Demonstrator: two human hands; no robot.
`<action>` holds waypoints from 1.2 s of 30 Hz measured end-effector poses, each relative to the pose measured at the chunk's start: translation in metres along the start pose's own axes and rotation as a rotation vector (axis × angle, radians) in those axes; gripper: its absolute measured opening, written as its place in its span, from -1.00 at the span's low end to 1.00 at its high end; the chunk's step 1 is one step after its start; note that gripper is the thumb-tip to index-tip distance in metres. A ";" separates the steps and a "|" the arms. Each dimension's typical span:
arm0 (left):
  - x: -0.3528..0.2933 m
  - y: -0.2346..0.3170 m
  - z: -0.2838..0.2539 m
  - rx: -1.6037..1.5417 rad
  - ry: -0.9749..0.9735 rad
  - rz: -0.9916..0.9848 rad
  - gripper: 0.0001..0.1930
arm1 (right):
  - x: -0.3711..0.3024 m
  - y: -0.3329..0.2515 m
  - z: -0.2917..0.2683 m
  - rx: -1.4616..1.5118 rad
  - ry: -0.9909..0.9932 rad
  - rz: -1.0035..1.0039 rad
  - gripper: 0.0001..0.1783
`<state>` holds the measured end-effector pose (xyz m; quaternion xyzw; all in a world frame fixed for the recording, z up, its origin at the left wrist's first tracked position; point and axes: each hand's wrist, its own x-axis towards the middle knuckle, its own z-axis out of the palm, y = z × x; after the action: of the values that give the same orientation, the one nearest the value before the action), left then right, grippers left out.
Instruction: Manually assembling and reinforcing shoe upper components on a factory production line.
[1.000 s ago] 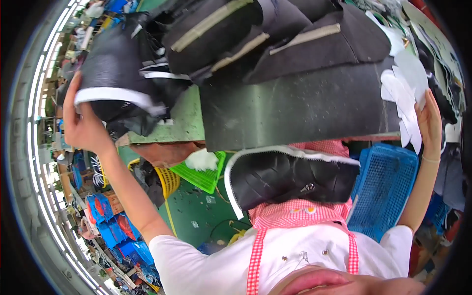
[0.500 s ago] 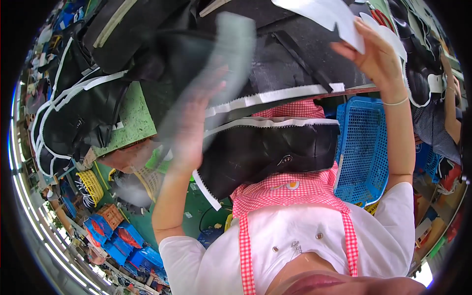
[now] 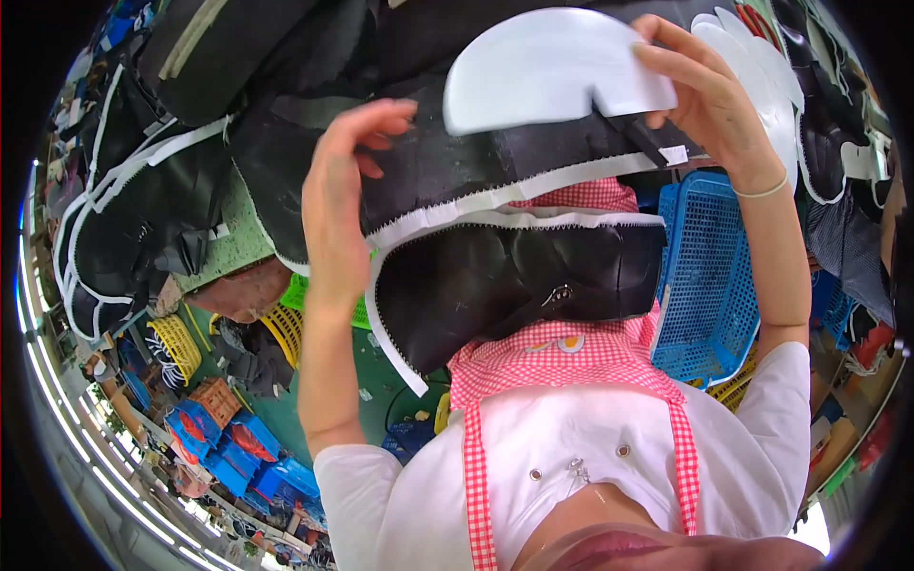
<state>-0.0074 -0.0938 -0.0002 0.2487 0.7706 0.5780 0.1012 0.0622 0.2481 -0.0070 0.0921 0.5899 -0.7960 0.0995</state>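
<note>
Raised since half a second ago: left hand [image 3: 345,190], fingers curled loosely over one black fabric piece [image 3: 495,228] above desk [image 3: 228,238]. Right hand [image 3: 709,100] pinching one white foam piece [image 3: 552,71], beside one blue basket [image 3: 705,276].

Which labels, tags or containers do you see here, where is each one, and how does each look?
Small tag: white, rectangular, on the black piece under the right hand.
Blue basket: mesh plastic, beside the right forearm.
Green basket: mesh plastic, partly hidden behind the left wrist.
Yellow basket: slotted, lower left.
Blue crates: stacked, far lower left.
</note>
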 end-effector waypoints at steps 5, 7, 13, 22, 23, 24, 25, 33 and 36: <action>0.022 0.021 -0.002 -0.106 -0.151 -0.369 -0.80 | 0.022 0.010 0.043 -0.407 -0.023 -0.034 -0.75; 0.020 0.014 -0.008 -0.118 -0.204 -0.473 -0.78 | 0.022 0.008 0.047 -0.610 -0.087 0.003 -0.65; 0.018 -0.005 -0.005 -0.036 -0.275 -0.567 -0.77 | 0.026 0.015 0.044 -0.662 -0.162 0.106 -0.65; 0.008 0.007 0.018 0.849 -0.232 0.072 -0.79 | 0.018 -0.004 0.080 -1.552 -0.187 0.110 -0.66; 0.000 0.003 0.017 0.637 -0.284 0.171 -0.79 | 0.003 0.017 0.079 -1.232 -0.105 -0.535 -0.62; 0.000 -0.003 0.021 0.476 -0.284 0.357 -0.62 | -0.001 0.032 0.078 -1.134 -0.133 -0.697 -0.66; -0.005 -0.003 0.026 0.508 -0.249 0.362 -0.54 | -0.001 0.036 0.080 -1.219 -0.141 -0.803 -0.64; 0.000 0.003 0.029 0.691 -0.139 0.322 -0.48 | 0.008 0.036 0.075 -1.250 -0.141 -0.863 -0.52; 0.002 0.013 0.019 0.710 -0.036 0.322 -0.50 | 0.016 0.037 0.067 -1.214 -0.060 -0.939 -0.55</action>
<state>0.0023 -0.0744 0.0062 0.3962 0.8718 0.2795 -0.0699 0.0544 0.1725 -0.0265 -0.2605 0.8977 -0.2936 -0.2002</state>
